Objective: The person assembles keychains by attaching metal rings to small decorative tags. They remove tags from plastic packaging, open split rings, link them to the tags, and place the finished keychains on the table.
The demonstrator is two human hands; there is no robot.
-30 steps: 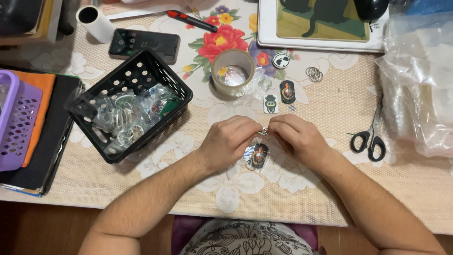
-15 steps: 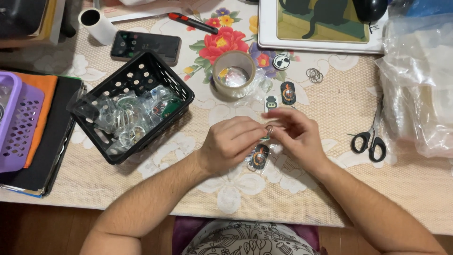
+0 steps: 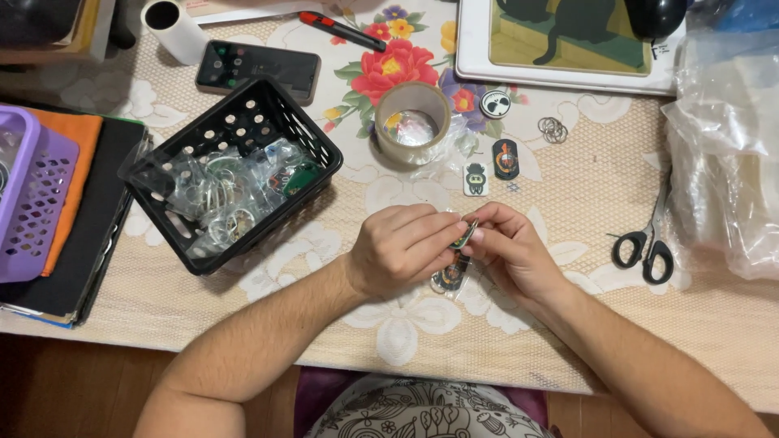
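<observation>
Two bare hands are seen meeting over the floral tablecloth [image 3: 584, 195], just to the right of the black basket [image 3: 312, 146], which serves as the landmark for the rest. The left hand [image 3: 402, 255] is curled closed, and the right hand [image 3: 507, 251] is likewise closed; between their fingertips a small flat charm [image 3: 465, 235] is pinched on edge, held just above the cloth. A second dark charm in a clear sleeve [image 3: 450, 276] is partly hidden beneath the hands, and whether it is gripped or merely lying on the cloth cannot be told. The basket is filled with clear packets and metal rings. Beyond the basket's right corner a roll of brown tape [image 3: 414, 122] is placed, and three small printed charms [image 3: 491, 154] are laid just right of the roll, with a few loose metal rings [image 3: 553, 129] further right. Black-handled scissors [image 3: 649, 243] are set well to the right of the basket, near crumpled clear plastic bags [image 3: 726, 146]. A purple basket [image 3: 32, 195] is found well to the left of the black one.
</observation>
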